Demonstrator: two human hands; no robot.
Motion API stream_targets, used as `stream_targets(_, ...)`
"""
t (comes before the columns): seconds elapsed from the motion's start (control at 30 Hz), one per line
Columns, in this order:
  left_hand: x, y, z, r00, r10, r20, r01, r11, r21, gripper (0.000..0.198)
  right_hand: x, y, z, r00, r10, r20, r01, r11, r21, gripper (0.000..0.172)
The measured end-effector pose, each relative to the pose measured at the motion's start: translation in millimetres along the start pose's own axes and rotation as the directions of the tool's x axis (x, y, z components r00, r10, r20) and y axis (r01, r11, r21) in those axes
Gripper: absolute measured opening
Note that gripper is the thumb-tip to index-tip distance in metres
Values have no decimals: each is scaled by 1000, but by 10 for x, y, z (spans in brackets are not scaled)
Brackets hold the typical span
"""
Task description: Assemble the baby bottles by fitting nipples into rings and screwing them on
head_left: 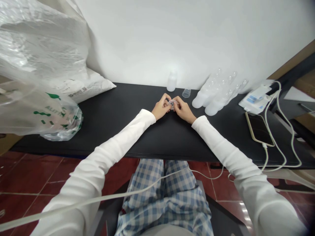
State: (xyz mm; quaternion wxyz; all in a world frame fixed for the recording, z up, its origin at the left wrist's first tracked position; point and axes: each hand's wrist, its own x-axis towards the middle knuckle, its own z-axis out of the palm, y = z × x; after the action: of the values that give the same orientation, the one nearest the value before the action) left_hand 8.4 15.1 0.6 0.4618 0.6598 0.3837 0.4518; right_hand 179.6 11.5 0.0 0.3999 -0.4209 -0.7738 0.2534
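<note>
Both hands work just above the middle of the black table (172, 137). The left hand (161, 107) and the right hand (183, 109) come together, and their fingers are closed from two sides on a small transparent round piece (173, 104), perhaps a cap or a ring, though the fingers hide part of it and I cannot say exactly. This piece is small and looks smooth, so it could slip if the fingertips lose pressure, and then it could roll away on the table. Toward the wall side of the table stand a white plastic bottle (172, 81) and a small clear cup (186, 93), very near the hands, so a sudden movement may knock them over. A group of translucent bottles (214, 95) lies on the table to the right, and these could roll if they are touched. A white cable (278, 131) runs across the table's right end beside a phone (258, 128), and a pull on it could drag the phone.
</note>
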Motion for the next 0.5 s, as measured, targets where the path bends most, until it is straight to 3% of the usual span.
stream_targets(0.13,11,-25,-3,999,26,-43,-25,999,24,26,3,2,5,1000,10,14,-11,1000,19,27)
stream_targets(0.37,30,7,-9,997,-68,-39,66,997,-42,14,0,-17,1,998,37,53,-44,991,127,37)
stream_targets(0.5,21,15,-4,997,-66,-38,65,998,-10,19,5,-11,-8,998,40,47,-46,991,122,33)
